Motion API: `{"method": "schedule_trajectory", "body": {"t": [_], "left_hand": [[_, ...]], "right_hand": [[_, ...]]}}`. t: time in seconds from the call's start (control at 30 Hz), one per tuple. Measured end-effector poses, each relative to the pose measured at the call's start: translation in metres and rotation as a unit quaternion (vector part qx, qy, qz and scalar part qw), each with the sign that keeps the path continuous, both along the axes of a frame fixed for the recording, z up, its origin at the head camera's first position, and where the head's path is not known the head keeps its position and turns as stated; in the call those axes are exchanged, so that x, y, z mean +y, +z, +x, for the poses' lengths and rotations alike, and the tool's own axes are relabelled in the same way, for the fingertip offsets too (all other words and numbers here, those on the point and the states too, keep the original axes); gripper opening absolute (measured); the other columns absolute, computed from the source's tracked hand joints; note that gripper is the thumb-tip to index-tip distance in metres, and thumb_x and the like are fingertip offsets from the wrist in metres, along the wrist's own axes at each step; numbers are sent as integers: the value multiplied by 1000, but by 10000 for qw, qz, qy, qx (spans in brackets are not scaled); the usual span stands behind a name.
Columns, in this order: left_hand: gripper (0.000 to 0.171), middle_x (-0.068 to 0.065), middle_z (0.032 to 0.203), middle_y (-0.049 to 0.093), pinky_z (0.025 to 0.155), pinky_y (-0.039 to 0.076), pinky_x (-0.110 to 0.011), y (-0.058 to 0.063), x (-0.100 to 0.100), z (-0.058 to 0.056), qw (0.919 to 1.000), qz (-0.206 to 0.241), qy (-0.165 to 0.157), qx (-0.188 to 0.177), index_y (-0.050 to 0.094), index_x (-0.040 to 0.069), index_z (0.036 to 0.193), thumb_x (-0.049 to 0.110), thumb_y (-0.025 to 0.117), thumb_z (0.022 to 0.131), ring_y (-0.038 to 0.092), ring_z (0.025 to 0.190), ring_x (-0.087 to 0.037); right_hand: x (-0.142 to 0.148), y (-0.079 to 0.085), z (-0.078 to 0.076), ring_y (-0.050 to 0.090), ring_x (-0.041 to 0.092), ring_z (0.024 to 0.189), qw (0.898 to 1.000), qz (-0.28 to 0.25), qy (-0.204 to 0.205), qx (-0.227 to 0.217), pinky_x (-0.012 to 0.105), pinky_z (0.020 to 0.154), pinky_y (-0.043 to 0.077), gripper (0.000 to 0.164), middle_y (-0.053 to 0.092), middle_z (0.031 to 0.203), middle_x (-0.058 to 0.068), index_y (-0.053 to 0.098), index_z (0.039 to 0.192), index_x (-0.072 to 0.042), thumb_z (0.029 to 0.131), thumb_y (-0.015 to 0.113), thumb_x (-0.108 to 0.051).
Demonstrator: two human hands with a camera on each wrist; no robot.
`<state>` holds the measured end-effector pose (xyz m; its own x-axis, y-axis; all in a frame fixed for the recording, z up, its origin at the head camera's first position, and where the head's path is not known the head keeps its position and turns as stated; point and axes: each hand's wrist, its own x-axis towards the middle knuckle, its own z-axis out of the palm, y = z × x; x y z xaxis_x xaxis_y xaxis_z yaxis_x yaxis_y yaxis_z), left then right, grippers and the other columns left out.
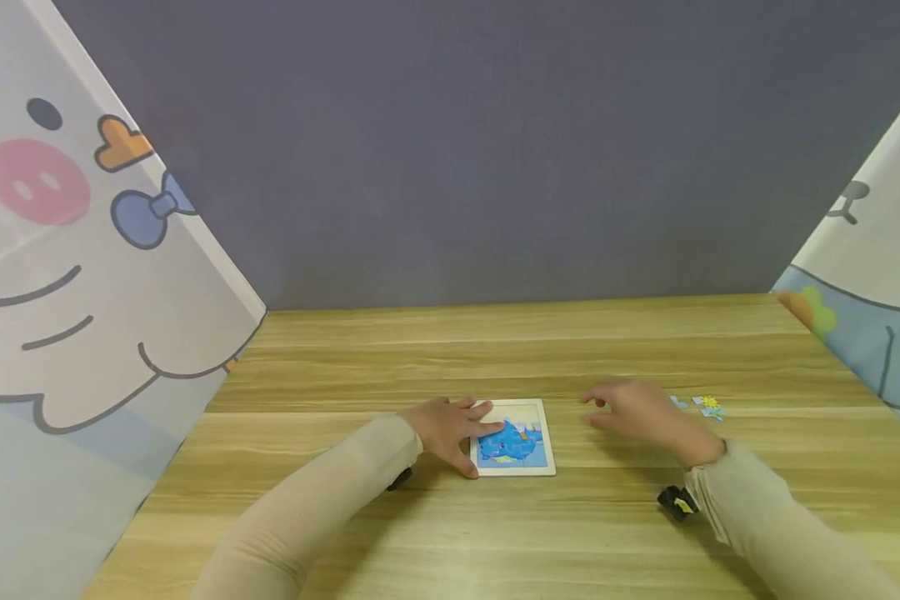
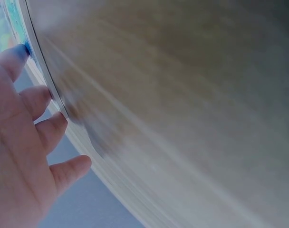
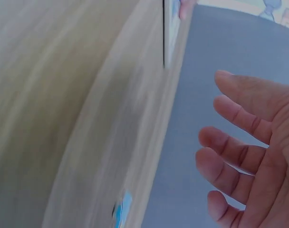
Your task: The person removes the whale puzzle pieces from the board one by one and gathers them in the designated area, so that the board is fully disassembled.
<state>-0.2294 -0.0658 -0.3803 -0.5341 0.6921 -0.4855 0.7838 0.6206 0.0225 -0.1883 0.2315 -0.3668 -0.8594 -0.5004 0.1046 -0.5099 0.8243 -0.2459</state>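
A square jigsaw puzzle board (image 1: 525, 411) with a pale border lies on the table, showing a blue whale-like picture made of joined pieces. My left hand (image 1: 446, 429) rests on its left side, fingers spread over the border and picture, thumb at the near left corner. In the left wrist view, fingertips (image 2: 28, 50) touch the board's edge. To the right of the board, my right hand (image 1: 641, 412) hovers over the table with loosely bent fingers. The right wrist view shows nothing between its thumb and fingers. Beyond that hand lie a few loose puzzle pieces (image 1: 711, 402), one with a yellow flower shape.
The wood-grain table (image 1: 420, 350) runs back to a dark grey panel (image 1: 495, 167). Cartoon-printed panels (image 1: 157, 292) stand at both sides. A black wrist device (image 1: 677, 503) sits under the right forearm.
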Motion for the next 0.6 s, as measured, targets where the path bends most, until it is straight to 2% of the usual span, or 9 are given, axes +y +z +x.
{"method": "schedule_trajectory", "body": {"t": [0.07, 0.2, 0.37, 0.6], "left_hand": [[82, 3, 160, 9, 112, 22, -50, 0, 0, -1, 10000, -24, 1, 21, 22, 33, 153, 60, 60, 85, 11, 146, -20], [82, 3, 160, 9, 112, 22, -50, 0, 1, -1, 10000, -59, -2, 37, 22, 34, 153, 61, 60, 85, 11, 146, -20], [82, 3, 160, 9, 112, 22, -50, 2, 4, 0, 9999, -83, 60, -36, 22, 34, 153, 60, 60, 85, 11, 146, -20], [82, 3, 160, 9, 112, 21, -51, 4, 3, 1, 9998, -50, 147, -111, 22, 35, 153, 60, 61, 85, 12, 145, -20]], "right_hand": [[-7, -2, -2, 62, 15, 75, 9998, 86, 126, 108, 29, 58, 48, 25, 68, 94, 5, 72, 104, -8, 82, 75, -20], [-20, -6, -7, 64, 16, 76, 9987, 258, 347, 254, 30, 61, 51, 22, 68, 101, 6, 73, 102, -10, 82, 74, -19], [-31, -11, -11, 66, 21, 86, 9968, 424, 598, 306, 34, 66, 54, 25, 70, 99, 5, 74, 103, -10, 80, 75, -21], [-46, -11, -12, 64, 19, 85, 9939, 629, 890, 191, 34, 65, 53, 24, 68, 94, 2, 74, 101, -10, 79, 75, -20]]}}
